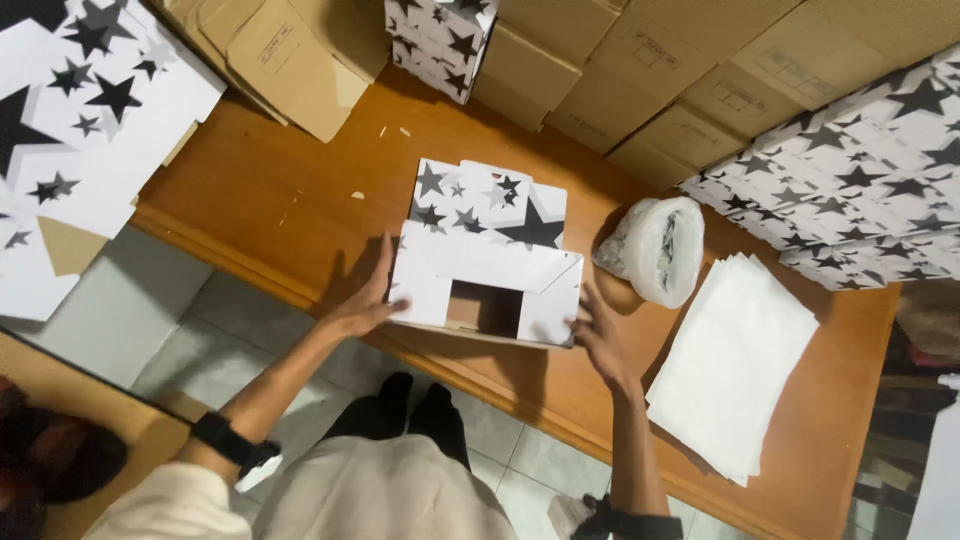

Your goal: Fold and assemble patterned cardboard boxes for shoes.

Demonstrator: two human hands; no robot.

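A white cardboard box with black and grey stars (pixel 487 255) stands half-folded on the wooden table (pixel 300 190), its flaps partly folded in and an opening facing me. My left hand (pixel 368 296) presses flat against the box's left side, fingers spread. At the box's right corner my right hand (pixel 598 340) touches the side with open fingers. A black watch sits on my left wrist.
A stack of white paper sheets (pixel 735 360) lies at the right. A clear plastic bag of small items (pixel 660 250) sits beside the box. Brown cartons (pixel 620 70) and star-printed boxes (pixel 860 180) line the back. Flat star-printed sheets (pixel 80 130) lie at the left.
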